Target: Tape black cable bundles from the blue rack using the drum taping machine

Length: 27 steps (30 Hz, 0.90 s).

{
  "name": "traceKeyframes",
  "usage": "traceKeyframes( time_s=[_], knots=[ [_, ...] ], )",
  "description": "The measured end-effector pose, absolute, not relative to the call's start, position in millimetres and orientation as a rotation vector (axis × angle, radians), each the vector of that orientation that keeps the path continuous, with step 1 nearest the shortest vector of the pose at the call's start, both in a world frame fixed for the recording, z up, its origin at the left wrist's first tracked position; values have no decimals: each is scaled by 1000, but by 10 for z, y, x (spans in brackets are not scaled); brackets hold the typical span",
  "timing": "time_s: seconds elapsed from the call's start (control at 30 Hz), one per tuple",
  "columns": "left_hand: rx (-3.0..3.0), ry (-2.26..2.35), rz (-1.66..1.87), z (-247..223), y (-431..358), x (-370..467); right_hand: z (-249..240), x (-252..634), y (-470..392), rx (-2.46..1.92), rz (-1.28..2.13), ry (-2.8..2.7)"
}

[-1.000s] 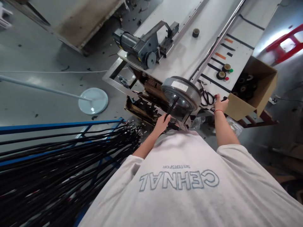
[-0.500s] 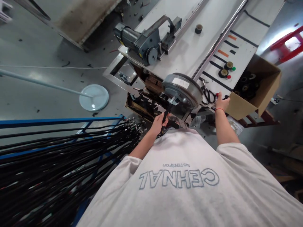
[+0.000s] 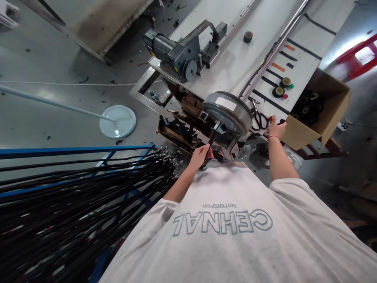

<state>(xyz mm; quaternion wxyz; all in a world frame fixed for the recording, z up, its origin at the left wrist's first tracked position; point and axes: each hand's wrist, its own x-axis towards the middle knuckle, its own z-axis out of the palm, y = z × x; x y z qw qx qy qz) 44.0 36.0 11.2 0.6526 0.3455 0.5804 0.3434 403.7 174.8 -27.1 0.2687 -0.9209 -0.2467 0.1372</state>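
My left hand (image 3: 200, 157) is closed around a black cable bundle (image 3: 211, 139), close to the front of my shirt. The bundle runs up from my fingers to the round grey wheel unit (image 3: 225, 112) at the table's near end. My right hand (image 3: 277, 127) rests at the table's near edge, thumb and fingers apart, with one digit against a red button (image 3: 270, 118). Some of its fingers are hidden. Black-handled scissors (image 3: 259, 119) lie just left of that hand. Along the table, long dark cables (image 3: 259, 72) extend beside a metal rail.
A motor unit (image 3: 176, 53) is mounted at the table's left. Tape rolls (image 3: 278, 91) sit beside green and red buttons. A cardboard box (image 3: 332, 106) of black rolls stands right. Many black cables (image 3: 73, 196) hang on a blue rack (image 3: 73, 150) at lower left.
My left hand has shifted slightly right and up along the cable bundle, and less of the bundle shows at its fingers. My right hand stays by the red button.
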Motion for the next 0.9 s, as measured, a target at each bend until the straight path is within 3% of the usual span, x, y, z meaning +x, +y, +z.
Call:
traceKeyframes(
  time_s=[0.17,0.6,0.9],
  knots=[
    [1055,1431,591,112,371,380,-266,4036,1747,-2514,361,-677],
    [1078,1303,816,-86,796,608,-305,4048,1746,-2497,353,-661],
    [1536,1634,562,-449,491,-46,-224,3999,1746,-2507,341,-644]
  ],
)
